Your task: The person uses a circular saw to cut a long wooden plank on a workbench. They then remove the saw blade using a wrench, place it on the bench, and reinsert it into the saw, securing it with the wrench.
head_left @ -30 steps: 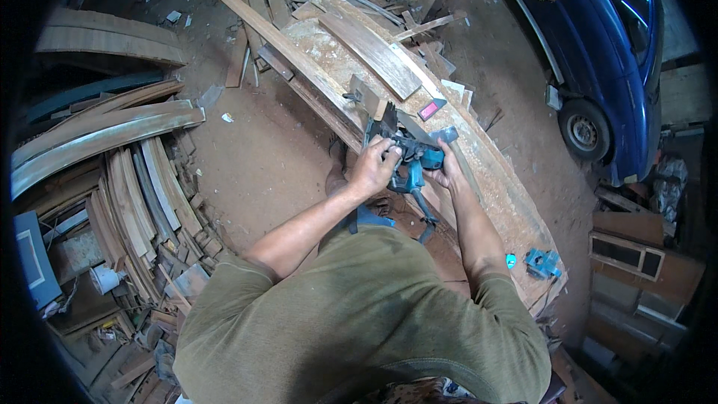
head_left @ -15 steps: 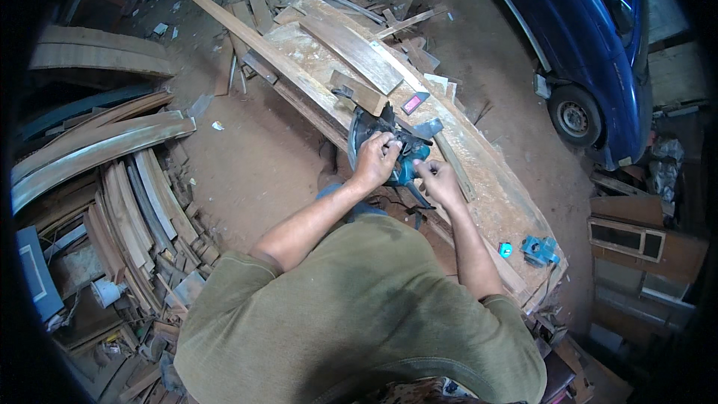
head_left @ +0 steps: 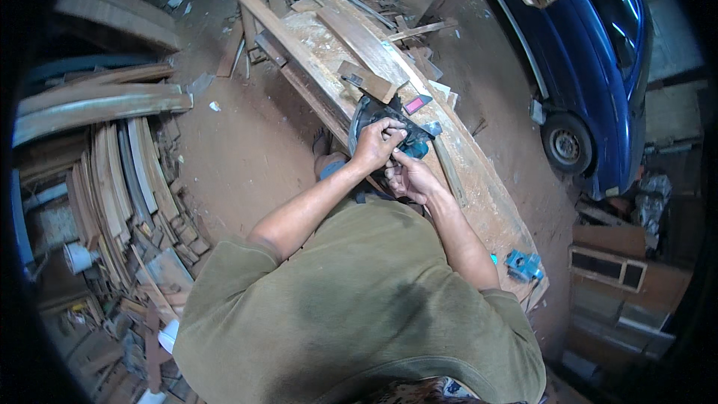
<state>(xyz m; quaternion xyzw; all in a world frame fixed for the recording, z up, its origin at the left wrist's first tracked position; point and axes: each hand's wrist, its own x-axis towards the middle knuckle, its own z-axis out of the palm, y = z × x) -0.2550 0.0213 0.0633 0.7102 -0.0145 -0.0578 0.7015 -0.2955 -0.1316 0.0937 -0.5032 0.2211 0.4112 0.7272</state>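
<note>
A teal and black power saw (head_left: 417,147) with a metal base plate rests at the near edge of the sawdust-covered wooden bench (head_left: 486,202). My left hand (head_left: 378,146) is closed over the saw's dark upper part, fingers bent. Just below it, my right hand (head_left: 410,176) has curled fingers against the tool's lower part; what exactly they pinch is hidden. Beyond the saw lie a short wood block (head_left: 367,81) and a pink-faced level or similar tool (head_left: 416,104). A long narrow board (head_left: 269,30) runs along the bench's far left.
Stacked curved boards (head_left: 101,114) and offcuts fill the left side. A blue car (head_left: 591,52) stands at right, with wooden panels (head_left: 607,268) below it. A teal tool (head_left: 523,265) sits at the bench's right end. More scrap wood lies beyond the bench.
My right hand has moved down and left from the saw's right side to beneath my left hand. The saw has turned, and its teal part now shows less behind my hands.
</note>
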